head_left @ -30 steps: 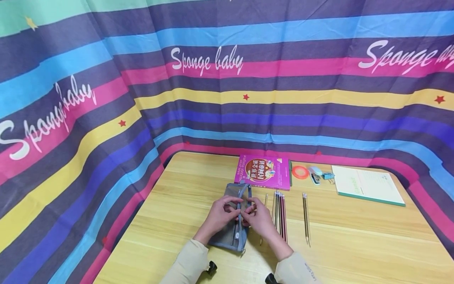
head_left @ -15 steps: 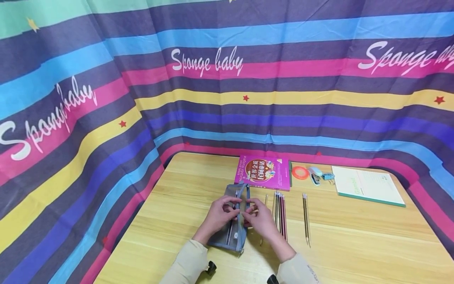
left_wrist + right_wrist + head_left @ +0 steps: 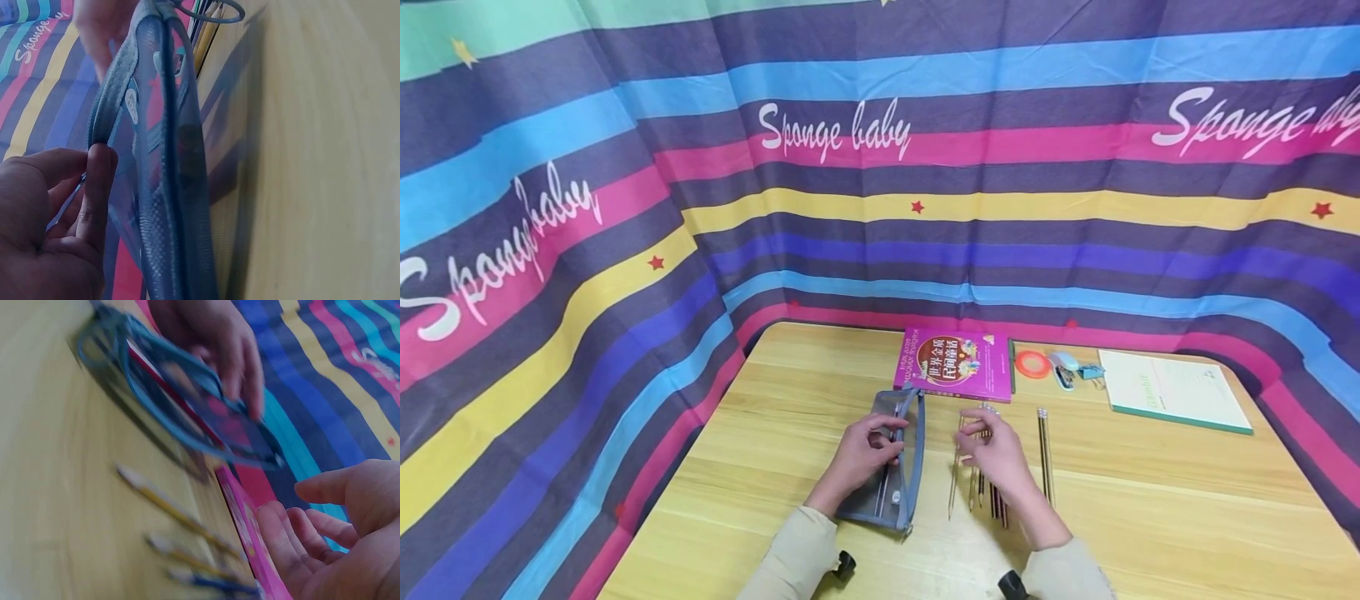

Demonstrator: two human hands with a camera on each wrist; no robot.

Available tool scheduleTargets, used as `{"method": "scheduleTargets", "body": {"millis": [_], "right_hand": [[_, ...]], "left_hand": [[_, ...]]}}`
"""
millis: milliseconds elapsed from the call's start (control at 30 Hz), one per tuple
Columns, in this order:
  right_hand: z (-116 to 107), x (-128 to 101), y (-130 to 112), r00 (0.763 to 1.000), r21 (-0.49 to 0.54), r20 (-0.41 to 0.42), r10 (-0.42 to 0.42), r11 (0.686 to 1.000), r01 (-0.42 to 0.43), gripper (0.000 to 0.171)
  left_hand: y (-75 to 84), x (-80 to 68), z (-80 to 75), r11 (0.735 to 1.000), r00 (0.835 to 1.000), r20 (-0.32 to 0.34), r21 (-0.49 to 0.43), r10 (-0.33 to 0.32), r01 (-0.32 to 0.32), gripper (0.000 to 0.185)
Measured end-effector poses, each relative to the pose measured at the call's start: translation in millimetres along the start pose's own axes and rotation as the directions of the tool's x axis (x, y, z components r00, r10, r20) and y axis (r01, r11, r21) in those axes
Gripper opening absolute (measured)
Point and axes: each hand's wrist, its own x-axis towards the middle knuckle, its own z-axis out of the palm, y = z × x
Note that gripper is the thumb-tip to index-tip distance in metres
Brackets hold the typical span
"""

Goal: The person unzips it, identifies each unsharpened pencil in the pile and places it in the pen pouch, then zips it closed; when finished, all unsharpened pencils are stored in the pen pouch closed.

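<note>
A grey-blue mesh pencil pouch [image 3: 901,475] lies on the wooden table [image 3: 1150,517] with its zip side gaping. My left hand [image 3: 886,443] pinches the pouch's upper edge; in the left wrist view the fingers [image 3: 97,181] curl round the rim of the pouch [image 3: 162,156]. My right hand [image 3: 976,435] is off the pouch and over a bunch of pencils [image 3: 992,496], fingers spread and holding nothing. In the right wrist view that open hand [image 3: 312,512] hangs above blurred pencils [image 3: 181,515]. One pencil [image 3: 953,479] lies between pouch and bunch.
Two more pencils [image 3: 1045,458] lie to the right. Along the back sit a magenta book [image 3: 955,364], an orange tape ring [image 3: 1033,364], a small stapler [image 3: 1063,369], a clip [image 3: 1091,372] and a pale green notebook [image 3: 1172,390]. A striped curtain [image 3: 625,250] walls the table.
My right hand has let go of the pouch and moved right, over the pencils. My left hand keeps its hold on the pouch's edge, and the pouch has shifted slightly.
</note>
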Motion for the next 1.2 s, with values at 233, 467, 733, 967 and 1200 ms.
{"method": "scheduleTargets", "body": {"millis": [233,467,733,967,1200], "right_hand": [[-41.7,3.7,8.8,0.993,-0.099,-0.102,0.060,0.993,-0.070,0.050],[-57.2,5.1,18.5,0.989,-0.138,-0.115,0.091,0.985,-0.106,0.051],[-56.3,6.1,28.4,0.988,-0.201,-0.121,0.095,0.973,-0.118,0.048],[-54.5,7.4,31.0,0.988,-0.213,-0.111,0.106,0.969,-0.128,0.050],[-54.0,11.0,34.9,0.987,-0.199,-0.112,0.119,0.970,-0.139,0.055]], "left_hand": [[0.7,-0.6,-3.7,1.000,1.000,0.011,-0.010,0.001,-0.001,0.032],[-20.3,7.0,-2.8,1.000,1.000,0.015,0.005,-0.011,0.011,0.033],[-40.0,12.6,-3.6,1.000,1.000,0.025,-0.025,-0.019,0.019,0.034],[-41.9,12.6,-4.9,0.999,0.998,0.042,-0.032,-0.042,0.044,0.035],[-46.6,13.9,-4.2,0.996,0.998,0.031,-0.054,-0.063,0.065,0.034]]}}
